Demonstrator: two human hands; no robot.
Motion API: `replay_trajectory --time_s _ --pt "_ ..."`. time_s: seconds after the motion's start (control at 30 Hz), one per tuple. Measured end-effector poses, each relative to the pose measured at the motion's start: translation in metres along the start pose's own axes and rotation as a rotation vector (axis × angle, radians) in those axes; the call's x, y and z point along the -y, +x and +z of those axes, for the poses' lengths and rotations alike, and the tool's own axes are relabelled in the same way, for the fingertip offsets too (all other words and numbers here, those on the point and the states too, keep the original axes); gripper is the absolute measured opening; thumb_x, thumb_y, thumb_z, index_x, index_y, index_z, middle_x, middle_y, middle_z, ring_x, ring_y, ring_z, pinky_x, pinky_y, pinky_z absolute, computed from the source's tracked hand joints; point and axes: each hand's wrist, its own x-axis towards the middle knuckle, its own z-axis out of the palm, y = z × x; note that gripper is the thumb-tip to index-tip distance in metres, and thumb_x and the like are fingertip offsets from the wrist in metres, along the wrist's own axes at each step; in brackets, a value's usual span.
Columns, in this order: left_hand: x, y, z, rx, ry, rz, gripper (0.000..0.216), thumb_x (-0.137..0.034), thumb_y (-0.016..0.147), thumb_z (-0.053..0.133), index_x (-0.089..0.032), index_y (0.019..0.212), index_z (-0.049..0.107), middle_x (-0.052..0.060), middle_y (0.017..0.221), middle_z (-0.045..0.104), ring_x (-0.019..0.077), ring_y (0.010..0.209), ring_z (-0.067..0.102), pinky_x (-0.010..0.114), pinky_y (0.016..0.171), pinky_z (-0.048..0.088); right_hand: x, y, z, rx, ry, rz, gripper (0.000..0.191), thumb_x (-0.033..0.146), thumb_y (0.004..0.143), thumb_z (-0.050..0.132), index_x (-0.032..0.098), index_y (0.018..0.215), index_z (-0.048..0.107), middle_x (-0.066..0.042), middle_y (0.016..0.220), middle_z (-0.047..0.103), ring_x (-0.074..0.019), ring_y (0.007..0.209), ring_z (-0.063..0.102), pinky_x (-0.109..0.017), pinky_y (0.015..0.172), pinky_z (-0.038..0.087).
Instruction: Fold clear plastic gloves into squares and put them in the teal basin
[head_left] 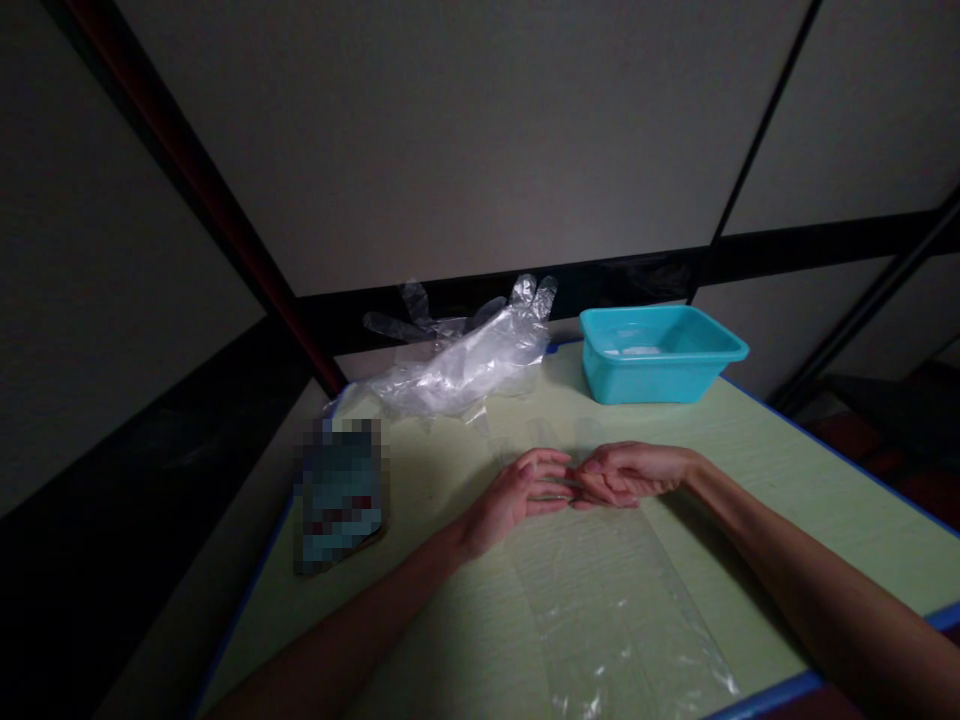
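A clear plastic glove [622, 610] lies flat on the pale green table, its wide cuff end towards me and its faint finger shapes just beyond my hands. My left hand [521, 490] is over the glove, fingers apart and stretched to the right. My right hand [626, 474] meets its fingertips from the other side, with fingers bent and closed. Whether anything is pinched in the right fingers is hidden. Behind the hands sits a crumpled pile of clear plastic gloves [472, 360], several glove fingers sticking up.
A turquoise plastic basin [649, 385] stands at the back right of the table [427, 480], with something clear and whitish inside. A blurred-out flat object [341, 500] lies near the left edge. Blue trim borders the table, and wall panels [480, 150] rise close behind it.
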Motion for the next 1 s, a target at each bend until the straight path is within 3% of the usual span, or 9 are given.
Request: replay_trajectory --time_s 0.2,0.4,0.6,0.77,0.87,1.0 --pt "0.002 0.001 0.001 0.004 -0.015 0.010 0.047 -0.055 0.075 0.050 -0.017 0.103 0.052 0.009 0.097 0.057 0.0208 0.091 0.054 0.039 0.086 0.037 0.000 0.000 0.004 -0.054 -0.059 -0.035 0.029 0.020 0.078 0.043 0.015 0.051 0.052 0.006 0.042 0.044 -0.0064 0.039 0.039 -0.036 0.093 0.032" --pt "-0.006 0.002 0.003 0.022 -0.075 0.022 0.047 -0.055 0.078 0.046 -0.014 0.099 0.051 0.013 0.098 0.060 0.0240 0.093 0.057 0.041 0.087 0.036 -0.006 -0.002 0.000 -0.098 -0.032 -0.100 0.035 0.033 0.082 0.044 0.016 0.052 0.049 0.008 0.041 0.040 -0.0053 0.036 0.034 -0.041 0.090 0.035" --pt "-0.027 -0.001 -0.008 -0.162 -0.225 0.132 0.047 -0.051 0.086 0.027 -0.012 0.094 0.052 0.016 0.102 0.061 0.0250 0.097 0.057 0.040 0.089 0.036 0.006 -0.015 -0.005 -0.268 0.028 -0.286 0.038 0.044 0.077 0.049 0.020 0.050 0.039 0.010 0.037 0.031 -0.0065 0.036 0.029 -0.039 0.091 0.036" --pt "-0.030 -0.007 -0.012 -0.229 -0.202 0.111 0.048 -0.050 0.087 0.023 -0.012 0.091 0.054 0.016 0.101 0.061 0.0240 0.095 0.059 0.040 0.089 0.036 0.014 -0.033 0.005 -0.388 0.010 -0.350 0.034 0.037 0.079 0.052 0.020 0.052 0.041 0.010 0.039 0.034 -0.0070 0.040 0.032 -0.037 0.089 0.036" --pt "-0.025 -0.010 -0.006 -0.163 -0.192 0.066 0.048 -0.051 0.087 0.026 -0.012 0.091 0.054 0.017 0.101 0.062 0.0254 0.095 0.058 0.042 0.090 0.034 0.006 -0.047 0.020 -0.479 -0.178 -0.293 0.030 0.035 0.080 0.053 0.019 0.056 0.043 0.009 0.042 0.038 -0.0065 0.039 0.032 -0.036 0.082 0.039" --pt "-0.018 -0.011 0.000 -0.089 -0.190 0.052 0.047 -0.052 0.086 0.028 -0.012 0.093 0.053 0.017 0.101 0.061 0.0261 0.095 0.058 0.043 0.089 0.033 -0.003 -0.070 0.052 -0.578 -0.778 -0.159 0.024 0.035 0.081 0.051 0.018 0.064 0.048 0.002 0.061 0.049 -0.0121 0.059 0.047 -0.028 0.061 0.041"
